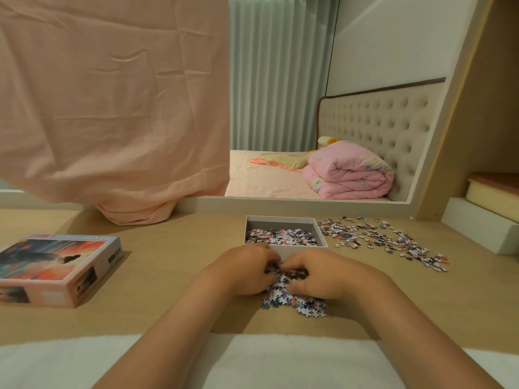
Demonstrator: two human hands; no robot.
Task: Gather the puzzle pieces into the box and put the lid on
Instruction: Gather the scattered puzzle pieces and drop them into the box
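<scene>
While both hands work at one heap, the left hand (247,269) and the right hand (314,276) sit close together. Their fingers are bent in and cup the near pile (292,301) of puzzle pieces on the table (174,262).

That pile lies just in front of the one box (280,227). The box sits open side up, its long side going left to right, with more pieces inside (280,237).

One lid (53,265) lies well apart on the left, picture side up and a bit crooked. Loose pieces (379,237) spread out to the right of the box, too many to count.
</scene>
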